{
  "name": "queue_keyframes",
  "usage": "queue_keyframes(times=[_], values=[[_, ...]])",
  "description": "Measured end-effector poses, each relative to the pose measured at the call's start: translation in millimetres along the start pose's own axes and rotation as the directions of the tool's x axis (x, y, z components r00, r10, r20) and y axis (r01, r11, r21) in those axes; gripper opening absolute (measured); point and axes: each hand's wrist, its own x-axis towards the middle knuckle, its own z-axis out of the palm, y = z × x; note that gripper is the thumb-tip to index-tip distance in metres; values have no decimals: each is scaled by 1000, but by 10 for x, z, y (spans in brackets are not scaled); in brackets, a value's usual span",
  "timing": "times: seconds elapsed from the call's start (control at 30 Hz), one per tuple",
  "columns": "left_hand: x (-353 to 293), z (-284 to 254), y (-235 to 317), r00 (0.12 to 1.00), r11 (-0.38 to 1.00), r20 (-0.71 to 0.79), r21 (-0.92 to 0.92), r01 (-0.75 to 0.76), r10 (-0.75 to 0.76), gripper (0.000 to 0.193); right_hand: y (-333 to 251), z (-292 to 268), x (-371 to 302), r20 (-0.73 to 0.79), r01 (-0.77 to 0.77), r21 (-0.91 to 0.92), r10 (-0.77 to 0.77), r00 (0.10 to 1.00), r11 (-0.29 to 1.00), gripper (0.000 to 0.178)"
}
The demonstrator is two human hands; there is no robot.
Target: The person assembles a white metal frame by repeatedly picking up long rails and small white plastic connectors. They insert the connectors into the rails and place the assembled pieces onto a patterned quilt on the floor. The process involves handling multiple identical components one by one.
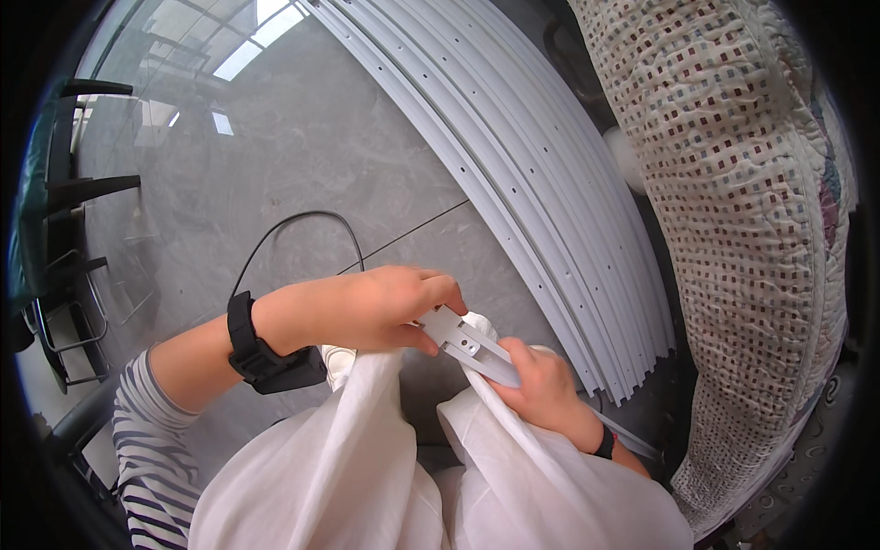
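- The left hand [394,307] pinches the near-left end of a small white fitting [458,337] between thumb and fingers.
- The right hand [541,380] is closed around a white channel piece [495,364], gripping it just beside the fitting.
- Fitting and channel piece touch, held tilted above the person's knees; small dark holes or screws show on the fitting's face.
- A white strip [632,438] shows beyond the right wrist; whether it belongs to the channel piece, I cannot tell.
- Long white rails [522,211] with small holes lie side by side on the grey tiled floor [302,147], to the right.
- A black cable [307,214] loops up behind the left forearm.
- A quilt [733,211] patterned with small squares hangs at far right.
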Motion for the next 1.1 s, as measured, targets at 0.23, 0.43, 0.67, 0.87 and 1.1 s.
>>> queue_keyframes(times=[0.23,0.43,0.67,0.87,1.1], values=[[14,162,-141,980,989,-145,-41,-141,133,40,19,24,40,-15,5,42,-4,1000,999,43],[36,136,-118,984,993,-135,-27,-118,114,40,-4,22,69,-19,-21,45,22,1000,999,39],[152,73,-95,992,996,-85,42,-85,88,40,27,-46,45,-61,-51,67,55,997,996,36],[22,-255,-120,964,979,-221,169,-115,151,41,155,-143,-129,-136,-115,-7,113,984,993,36],[-42,-266,-29,949,997,-304,8,-83,81,44,170,-251,-156,-142,-148,-11,145,979,989,35]])
